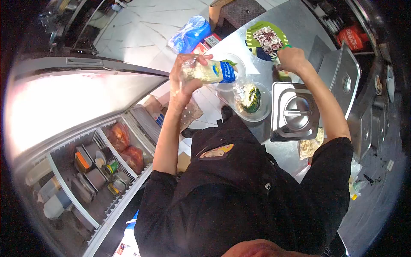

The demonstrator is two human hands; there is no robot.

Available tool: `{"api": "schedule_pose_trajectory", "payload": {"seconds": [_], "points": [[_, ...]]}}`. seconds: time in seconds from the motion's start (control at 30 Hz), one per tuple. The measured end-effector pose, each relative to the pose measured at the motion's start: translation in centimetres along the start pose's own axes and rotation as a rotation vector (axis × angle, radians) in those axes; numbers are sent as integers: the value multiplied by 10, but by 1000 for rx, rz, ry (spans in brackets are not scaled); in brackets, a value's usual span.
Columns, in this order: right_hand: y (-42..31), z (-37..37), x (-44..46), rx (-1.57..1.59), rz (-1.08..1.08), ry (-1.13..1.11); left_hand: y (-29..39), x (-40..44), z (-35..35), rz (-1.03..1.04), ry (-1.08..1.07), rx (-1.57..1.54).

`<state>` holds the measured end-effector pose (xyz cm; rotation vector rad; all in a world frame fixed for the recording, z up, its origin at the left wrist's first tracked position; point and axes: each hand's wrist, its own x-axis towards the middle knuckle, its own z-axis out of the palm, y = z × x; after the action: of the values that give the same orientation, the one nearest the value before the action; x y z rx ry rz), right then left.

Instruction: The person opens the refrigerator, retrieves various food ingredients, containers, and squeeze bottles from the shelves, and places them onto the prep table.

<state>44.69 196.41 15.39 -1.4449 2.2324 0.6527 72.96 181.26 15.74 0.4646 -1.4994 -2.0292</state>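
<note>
My left hand [185, 79] is wrapped round a clear plastic bag [209, 72] with a blue label, filled with pale shredded food and tilted sideways over the counter's edge. Below the bag's labelled end, a clear round bowl [253, 103] holds white crumbly food and something dark green. Another clear bowl [234, 60] with green leaves sits partly behind the bag. My right hand [292, 60] is closed on something with a green end beside a green plate [254, 32] of dark red and white shredded food; most of what it holds is hidden.
A steel container with a handled lid [295, 112] stands right of the bowl on the steel counter [274, 150]. Flat food [311, 145] lies near my right elbow. At left, an open fridge [72, 188] holds containers. A blue bag [190, 34] is on the floor beyond.
</note>
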Motion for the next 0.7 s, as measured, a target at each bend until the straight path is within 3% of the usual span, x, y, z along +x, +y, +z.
{"api": "schedule_pose_trajectory", "payload": {"seconds": [0.1, 0.17, 0.23, 0.3, 0.37, 0.47, 0.6, 0.63, 0.7], "points": [[-28, -26, -13, 276, -97, 404, -3, 1, -13, 56, -13, -39], [-42, -29, -5, 417, -467, 635, 1, 0, -11, 63, -3, -49], [-65, -47, -3, 633, -626, 437, 2, -1, -13, 88, -28, -55], [-86, -44, -1, 633, -610, 360, 6, -2, -13, 132, -84, -28], [-93, -47, 9, 827, -625, 97, 11, -5, -14, 160, -95, -5], [-88, -42, 29, 1083, -564, -112, 15, -12, -20, 163, -46, -46], [-76, -52, 28, 1108, -531, 82, 22, -25, -37, 178, 88, -318], [-73, -60, 22, 853, -484, 251, 25, -29, -40, 195, 141, -396], [-72, -58, 27, 571, -527, 303, 32, -36, -49, 196, 215, -437]]}}
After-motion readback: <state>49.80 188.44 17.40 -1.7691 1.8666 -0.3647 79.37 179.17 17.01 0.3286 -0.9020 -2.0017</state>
